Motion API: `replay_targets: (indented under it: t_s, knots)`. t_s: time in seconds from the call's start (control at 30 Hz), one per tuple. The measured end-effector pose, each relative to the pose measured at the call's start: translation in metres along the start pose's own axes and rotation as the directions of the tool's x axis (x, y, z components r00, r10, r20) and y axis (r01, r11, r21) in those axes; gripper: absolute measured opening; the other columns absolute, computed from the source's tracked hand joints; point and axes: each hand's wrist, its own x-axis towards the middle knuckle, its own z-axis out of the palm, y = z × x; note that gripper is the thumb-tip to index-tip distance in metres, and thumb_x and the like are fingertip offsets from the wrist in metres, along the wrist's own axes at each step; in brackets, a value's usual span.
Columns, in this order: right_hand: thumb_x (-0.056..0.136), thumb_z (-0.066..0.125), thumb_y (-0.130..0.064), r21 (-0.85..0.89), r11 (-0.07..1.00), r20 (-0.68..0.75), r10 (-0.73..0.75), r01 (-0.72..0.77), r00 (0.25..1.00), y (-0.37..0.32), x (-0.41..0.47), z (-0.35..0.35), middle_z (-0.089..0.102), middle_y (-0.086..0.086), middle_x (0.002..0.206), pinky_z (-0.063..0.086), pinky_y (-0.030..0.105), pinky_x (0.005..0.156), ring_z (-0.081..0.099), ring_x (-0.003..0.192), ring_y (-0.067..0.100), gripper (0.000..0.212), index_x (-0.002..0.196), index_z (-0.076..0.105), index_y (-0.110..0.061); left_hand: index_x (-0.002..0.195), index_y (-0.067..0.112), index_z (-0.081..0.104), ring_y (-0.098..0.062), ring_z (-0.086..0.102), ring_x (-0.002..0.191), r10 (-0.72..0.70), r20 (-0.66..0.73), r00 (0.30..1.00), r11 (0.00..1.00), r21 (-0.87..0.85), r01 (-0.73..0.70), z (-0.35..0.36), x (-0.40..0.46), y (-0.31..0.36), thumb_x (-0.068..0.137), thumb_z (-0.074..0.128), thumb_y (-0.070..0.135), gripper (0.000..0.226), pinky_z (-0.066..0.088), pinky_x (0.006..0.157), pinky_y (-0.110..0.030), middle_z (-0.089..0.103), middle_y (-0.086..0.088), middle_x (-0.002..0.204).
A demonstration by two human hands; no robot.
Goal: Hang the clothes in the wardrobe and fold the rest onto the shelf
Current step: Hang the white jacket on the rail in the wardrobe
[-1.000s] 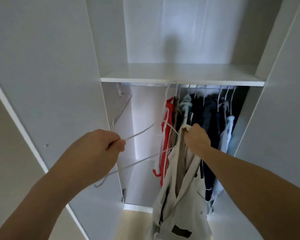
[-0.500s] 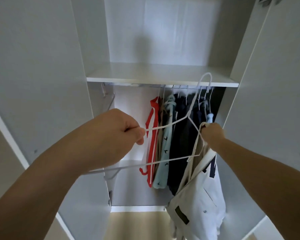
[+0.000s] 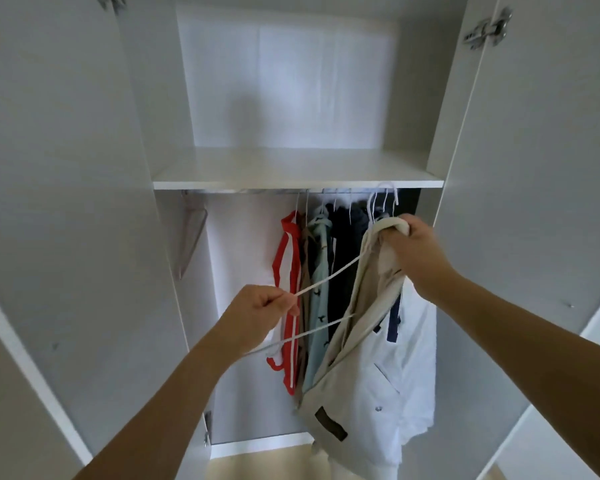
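Your left hand [image 3: 257, 311] pinching white hanger [image 3: 329, 277]; your right hand [image 3: 414, 251] gripping cream jacket [image 3: 357, 393] collar, hanger end sitting inside jacket.

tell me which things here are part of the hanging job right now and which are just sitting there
In use:
- left hand, pinching the white wire hanger
- right hand, gripping the collar of the cream cotton jacket
- metal hanging rail under the white shelf

Just there:
- red and white top, already hung
- pale green printed shirt, already hung
- dark garments, already hung
- door hinge
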Motion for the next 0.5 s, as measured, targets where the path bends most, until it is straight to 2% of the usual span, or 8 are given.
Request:
replay_targets:
  t_s: [0.07,0.17,0.23,0.27,0.33,0.37,0.43,0.5]
  knots:
    - [0.091,0.050,-0.005,-0.098,0.981,0.035,-0.165,0.168,0.986,-0.007,-0.004,-0.006,0.054,-0.009,0.073,0.040,0.015,0.066,0.049,0.071,0.006,0.029,0.068,0.059,-0.020,0.076,0.011,0.070,-0.006,0.027,0.041,0.059,-0.082,0.995,0.994,-0.090,-0.066,0.005,-0.002,-0.007,0.097,0.051,0.015,0.029,0.028,0.044,-0.019,0.034,0.006,0.044]
    - [0.097,0.049,-0.013,-0.193,0.944,0.052,-0.262,0.267,0.964,-0.016,-0.010,-0.009,0.054,-0.011,0.104,0.035,0.013,0.091,0.046,0.103,0.003,0.028,0.079,0.058,-0.033,0.076,0.011,0.070,-0.007,0.029,0.041,0.159,-0.146,0.976,0.973,-0.146,-0.180,0.006,-0.001,0.002,0.097,0.051,0.016,0.029,0.030,0.044,-0.017,0.036,0.005,0.044]
    - [0.099,0.046,-0.025,-0.289,0.909,0.060,-0.297,0.301,0.953,-0.024,-0.005,-0.011,0.056,-0.006,0.114,0.032,0.028,0.105,0.046,0.110,0.003,0.017,0.095,0.062,-0.030,0.078,0.010,0.070,-0.006,0.029,0.041,0.212,-0.148,0.966,0.957,-0.169,-0.236,0.004,0.002,0.009,0.097,0.050,0.016,0.029,0.031,0.044,-0.016,0.037,0.006,0.043]
    - [0.100,0.044,-0.029,-0.340,0.887,0.100,-0.297,0.313,0.950,-0.029,-0.002,-0.013,0.060,-0.005,0.101,0.035,0.032,0.100,0.050,0.098,0.001,0.021,0.089,0.062,-0.027,0.078,0.009,0.070,-0.006,0.028,0.040,0.224,-0.148,0.963,0.950,-0.186,-0.250,0.002,0.003,0.010,0.097,0.050,0.016,0.029,0.030,0.044,-0.017,0.037,0.006,0.043]
    - [0.100,0.040,-0.036,-0.385,0.885,0.200,-0.196,0.261,0.960,-0.042,0.001,-0.017,0.053,-0.005,0.071,0.039,0.030,0.072,0.049,0.070,0.007,0.035,0.072,0.053,-0.019,0.078,0.009,0.071,-0.007,0.027,0.040,0.207,-0.144,0.968,0.944,-0.229,-0.236,0.001,0.004,0.007,0.097,0.050,0.016,0.029,0.029,0.043,-0.018,0.036,0.006,0.043]
    - [0.099,0.039,-0.038,-0.421,0.870,0.239,-0.168,0.257,0.957,-0.047,0.002,-0.018,0.050,-0.004,0.067,0.037,0.029,0.064,0.047,0.065,0.012,0.038,0.071,0.051,-0.015,0.078,0.010,0.071,-0.008,0.027,0.041,0.165,-0.139,0.976,0.948,-0.253,-0.196,-0.001,0.005,0.002,0.097,0.051,0.016,0.029,0.029,0.043,-0.018,0.036,0.006,0.043]
    - [0.099,0.038,-0.038,-0.528,0.791,0.302,-0.167,0.311,0.939,-0.049,0.002,-0.017,0.051,-0.005,0.066,0.035,0.027,0.057,0.046,0.063,0.014,0.039,0.066,0.047,-0.019,0.081,0.013,0.072,-0.008,0.032,0.045,0.067,-0.131,0.989,0.965,-0.242,-0.098,-0.002,0.010,-0.009,0.096,0.052,0.019,0.026,0.032,0.044,-0.017,0.041,0.008,0.046]
    - [0.099,0.037,-0.037,-0.626,0.682,0.325,-0.212,0.378,0.922,-0.046,-0.002,-0.012,0.054,-0.003,0.068,0.036,0.027,0.057,0.049,0.065,0.016,0.040,0.062,0.041,-0.022,0.099,0.018,0.070,-0.010,0.047,0.062,-0.017,-0.229,0.973,0.998,-0.068,0.001,0.002,0.018,-0.022,0.095,0.056,0.026,0.017,0.043,0.056,-0.015,0.054,0.007,0.065]
